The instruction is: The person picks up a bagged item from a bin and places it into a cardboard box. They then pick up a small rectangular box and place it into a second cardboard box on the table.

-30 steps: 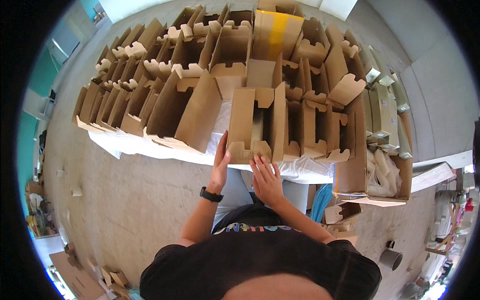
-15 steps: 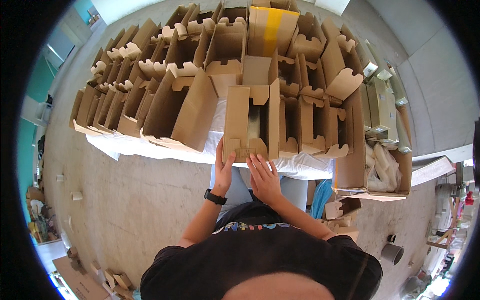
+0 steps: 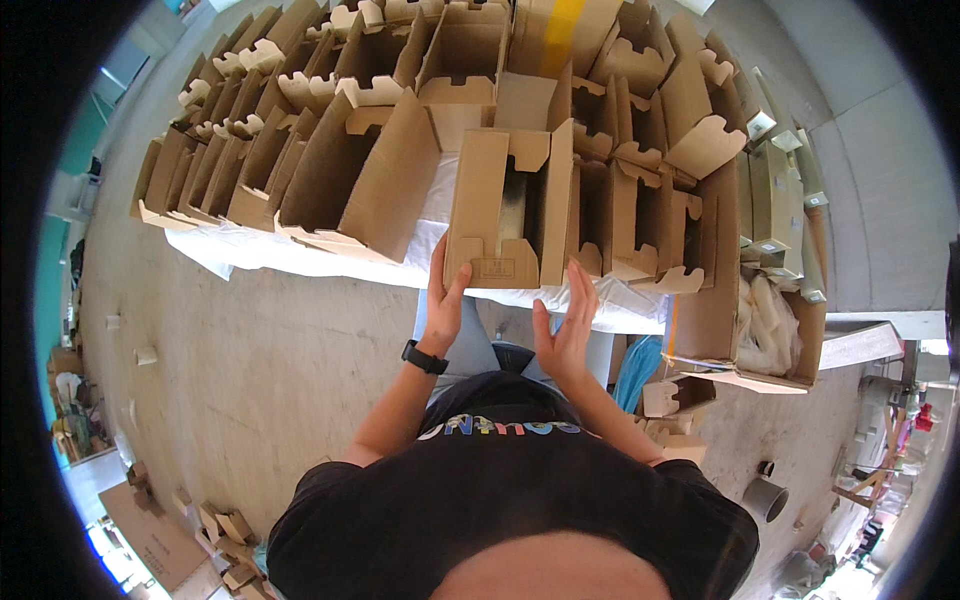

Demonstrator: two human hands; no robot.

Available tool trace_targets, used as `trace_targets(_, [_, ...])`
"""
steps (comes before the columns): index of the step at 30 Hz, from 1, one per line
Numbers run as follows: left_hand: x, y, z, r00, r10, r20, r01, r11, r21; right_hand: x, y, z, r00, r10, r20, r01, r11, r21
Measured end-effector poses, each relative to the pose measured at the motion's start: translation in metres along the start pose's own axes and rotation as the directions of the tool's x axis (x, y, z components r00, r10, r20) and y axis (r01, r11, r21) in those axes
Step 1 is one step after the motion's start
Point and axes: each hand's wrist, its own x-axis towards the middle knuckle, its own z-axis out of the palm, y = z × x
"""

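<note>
A brown cardboard box [image 3: 478, 205] lies in front of me at the table's near edge, its side flap standing up on the right and its top partly open. Something shiny shows inside, too dim to name. My left hand [image 3: 441, 308] grips the box's near left corner, thumb on the front and fingers along the side. Beside the near right corner, my right hand [image 3: 568, 328] is raised with thumb and fingers apart, holding nothing. Whether its fingertips touch the box I cannot tell.
Rows of open cardboard boxes [image 3: 345, 185] crowd the table on both sides and behind. A white cloth [image 3: 300, 256] covers the table. At right, a larger carton [image 3: 705, 335] holds plastic bags [image 3: 768, 325] and long pale boxes [image 3: 778, 215]. A dark bucket [image 3: 765, 500] stands on the floor.
My right hand has come off the box's front and moved right, its thumb now spread from the fingers. The left hand stays at the left corner. The view has shifted, raising the table in the picture.
</note>
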Motion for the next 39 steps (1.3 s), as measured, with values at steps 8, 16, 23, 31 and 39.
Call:
trace_targets(8, [0.001, -0.001, -0.005, 1.000, 0.006, -0.002, -0.006, 1.000, 0.007, 0.021, -0.015, 0.014, 0.958, -0.111, 0.264, 0.120, 0.993, -0.020])
trace_targets(16, [-0.001, 0.002, -0.002, 1.000, 0.002, 0.018, -0.002, 1.000, -0.001, 0.025, -0.014, 0.025, 0.925, -0.084, 0.370, 0.167, 0.965, -0.200])
trace_targets(23, [0.000, 0.000, -0.004, 0.999, -0.004, 0.049, 0.005, 1.000, -0.029, 0.058, -0.029, 0.052, 0.951, 0.085, 0.299, 0.000, 0.962, -0.274])
trace_targets(31, [0.006, -0.012, -0.017, 0.985, 0.070, 0.157, -0.115, 0.948, 0.296, 0.109, -0.030, 0.084, 0.896, 0.280, 0.346, -0.063, 0.849, -0.524])
trace_targets(39, [0.015, 0.018, -0.022, 0.966, 0.134, 0.220, -0.158, 0.983, 0.096, 0.110, -0.030, 0.080, 0.899, 0.334, 0.283, -0.182, 0.873, -0.452])
